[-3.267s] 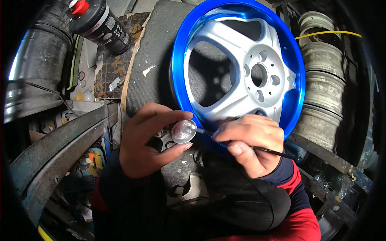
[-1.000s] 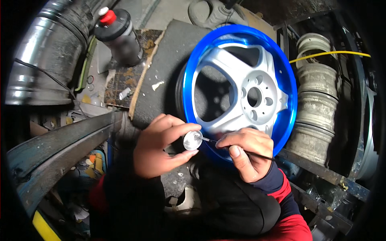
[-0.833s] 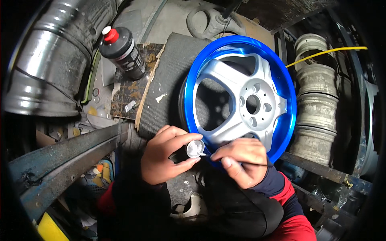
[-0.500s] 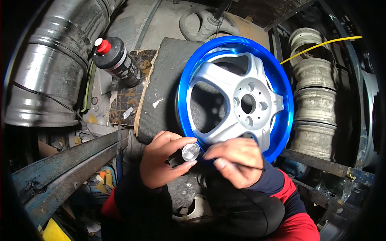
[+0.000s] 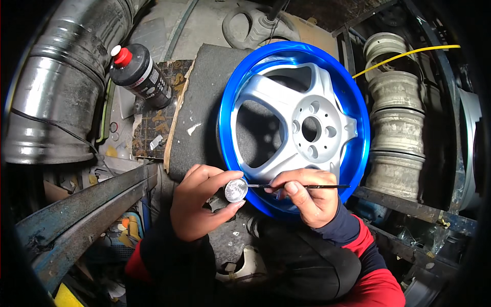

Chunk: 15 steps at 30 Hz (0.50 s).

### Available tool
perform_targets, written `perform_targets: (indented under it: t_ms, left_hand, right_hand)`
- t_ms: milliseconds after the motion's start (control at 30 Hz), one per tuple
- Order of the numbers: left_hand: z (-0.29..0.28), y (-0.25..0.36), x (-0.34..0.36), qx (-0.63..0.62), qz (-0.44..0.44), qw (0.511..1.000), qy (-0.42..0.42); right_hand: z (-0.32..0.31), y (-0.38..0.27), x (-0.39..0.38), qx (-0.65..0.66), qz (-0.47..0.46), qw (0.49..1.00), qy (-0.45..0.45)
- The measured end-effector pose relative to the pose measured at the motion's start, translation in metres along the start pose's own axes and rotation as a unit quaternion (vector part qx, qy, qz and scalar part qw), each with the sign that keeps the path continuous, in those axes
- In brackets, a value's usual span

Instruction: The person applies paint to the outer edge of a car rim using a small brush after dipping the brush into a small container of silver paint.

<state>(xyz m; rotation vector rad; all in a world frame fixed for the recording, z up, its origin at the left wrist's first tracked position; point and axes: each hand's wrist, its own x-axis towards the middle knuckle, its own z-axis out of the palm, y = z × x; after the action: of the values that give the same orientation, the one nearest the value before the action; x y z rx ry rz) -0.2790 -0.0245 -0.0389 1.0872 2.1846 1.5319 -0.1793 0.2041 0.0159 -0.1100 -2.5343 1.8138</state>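
Between the thumb and fingers of my left hand (image 5: 194, 204) is a small round cup (image 5: 236, 190) with silvery-white contents, its opening facing up. My right hand (image 5: 309, 197) is closed around a thin dark paintbrush (image 5: 332, 186) held almost level. The brush tip points left and is at the cup, over or in the contents. Just beyond both hands, a car wheel rim (image 5: 322, 115) with silver spokes and a shiny blue outer lip lies face up on a grey mat (image 5: 197, 102). My right hand overlaps its near edge.
A black bottle (image 5: 140, 74) with a red and white cap stands on a patterned board (image 5: 146, 125) at the left. Large metal drums (image 5: 56, 102) lie further left. Bare rims (image 5: 396, 128) are stacked on a metal rack at the right, with a yellow hose (image 5: 404, 60) above.
My right hand has turned, and the paintbrush now shows clearly, its tip brought to the cup. The cup's contents face up more plainly. The whole view has shifted slightly.
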Motion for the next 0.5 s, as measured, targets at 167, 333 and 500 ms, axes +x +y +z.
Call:
perform_targets:
  t_ms: [167, 333, 500]
  left_hand:
    - [0.001, -0.003, -0.001, -0.009, 0.007, 1.000, 0.002]
    - [0.001, -0.003, -0.002, -0.019, 0.010, 1.000, 0.005]
    - [-0.001, -0.002, -0.001, -0.018, 0.015, 1.000, 0.002]
  right_hand:
    - [-0.005, 0.003, -0.005, 0.059, 0.071, 0.996, 0.017]
    - [-0.007, 0.001, -0.004, 0.057, 0.055, 0.997, 0.010]
    - [-0.013, 0.004, -0.005, 0.012, 0.027, 1.000, -0.003]
